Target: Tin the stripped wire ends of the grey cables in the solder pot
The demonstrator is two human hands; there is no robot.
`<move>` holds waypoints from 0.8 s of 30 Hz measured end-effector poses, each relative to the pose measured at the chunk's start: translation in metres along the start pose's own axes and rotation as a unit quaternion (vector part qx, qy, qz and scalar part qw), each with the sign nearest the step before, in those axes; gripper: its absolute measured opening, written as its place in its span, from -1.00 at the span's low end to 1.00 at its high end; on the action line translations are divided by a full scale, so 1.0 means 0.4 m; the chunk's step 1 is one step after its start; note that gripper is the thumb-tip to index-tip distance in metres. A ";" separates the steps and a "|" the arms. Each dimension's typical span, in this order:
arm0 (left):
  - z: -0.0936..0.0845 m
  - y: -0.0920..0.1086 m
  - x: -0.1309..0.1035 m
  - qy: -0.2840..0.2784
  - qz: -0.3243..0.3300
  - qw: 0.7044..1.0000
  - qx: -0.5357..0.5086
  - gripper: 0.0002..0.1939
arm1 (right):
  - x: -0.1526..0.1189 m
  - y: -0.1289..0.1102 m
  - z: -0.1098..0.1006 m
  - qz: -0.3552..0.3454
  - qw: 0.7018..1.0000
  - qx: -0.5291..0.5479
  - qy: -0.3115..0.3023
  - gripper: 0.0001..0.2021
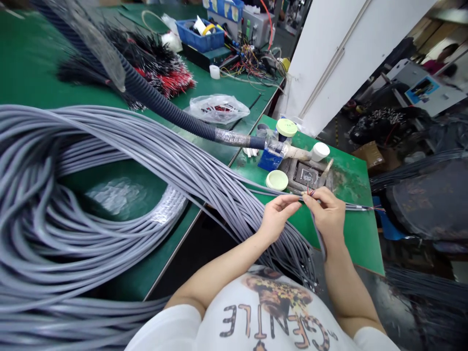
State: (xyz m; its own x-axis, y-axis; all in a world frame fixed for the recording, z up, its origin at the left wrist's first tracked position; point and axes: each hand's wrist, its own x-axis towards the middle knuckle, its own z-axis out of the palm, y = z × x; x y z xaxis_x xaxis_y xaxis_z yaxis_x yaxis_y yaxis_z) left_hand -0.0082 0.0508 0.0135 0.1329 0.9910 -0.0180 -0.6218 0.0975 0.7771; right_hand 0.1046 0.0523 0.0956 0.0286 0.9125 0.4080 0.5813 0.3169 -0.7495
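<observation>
My right hand [328, 213] pinches a grey cable [319, 234] near its end, where thin coloured wires [310, 192] stick out by the fingertips. The rest of that cable hangs down along the wrist. Close to its left, my left hand [280, 217] has thumb and forefinger drawn together in a pinch; whatever lies between the tips is too small to make out. Behind the hands, another grey cable [356, 207] lies across the green board with coloured wires bared at its end. Just beyond them stands a soldering pot [307, 176] with a dirty, square metal top.
A large bundle of grey cables [120, 122] covers the left table and droops over its edge. A ribbed hose [164, 109] reaches toward the pot. Around it stand a pale round lid [277, 180], a white cup [320, 151] and a yellow-lidded jar [286, 127].
</observation>
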 end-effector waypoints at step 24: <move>0.041 0.015 -0.007 -0.040 0.002 0.997 -0.066 -0.63 | -0.095 -0.005 -0.026 0.188 0.954 0.209 -0.103 -0.42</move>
State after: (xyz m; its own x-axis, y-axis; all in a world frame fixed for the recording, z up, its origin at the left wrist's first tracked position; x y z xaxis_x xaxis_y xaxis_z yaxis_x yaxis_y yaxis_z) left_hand 0.0005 0.0471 0.0284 0.1882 0.9813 0.0402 -0.7174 0.1095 0.6880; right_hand 0.1108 0.0143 0.0872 -0.0146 0.9999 -0.0088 0.1853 -0.0059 -0.9827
